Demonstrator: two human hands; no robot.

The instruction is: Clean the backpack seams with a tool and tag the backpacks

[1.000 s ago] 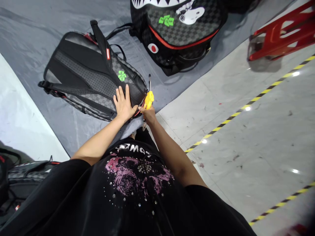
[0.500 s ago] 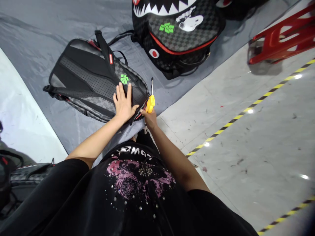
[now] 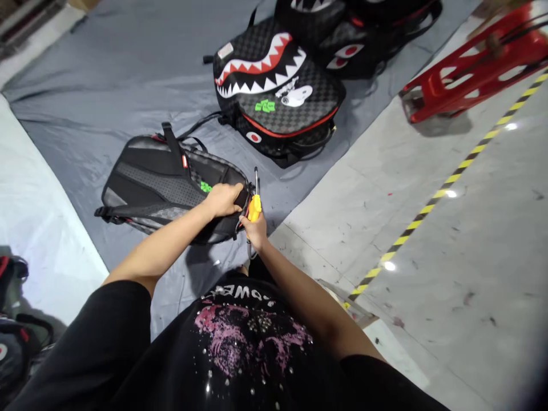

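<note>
While the left hand (image 3: 225, 200) curls shut over the near edge of the black backpack (image 3: 158, 180), which lies face down on the grey sheet (image 3: 107, 85), the right hand (image 3: 256, 231) is fisted around yellow-handled snips (image 3: 254, 206) just beside it. Trimming at that edge seems to be the step in hand. A clean cut calls for taut fabric and fingers kept clear.

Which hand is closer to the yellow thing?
Right. The right hand holds the yellow tool; the left hand grips the backpack just beside it.
</note>
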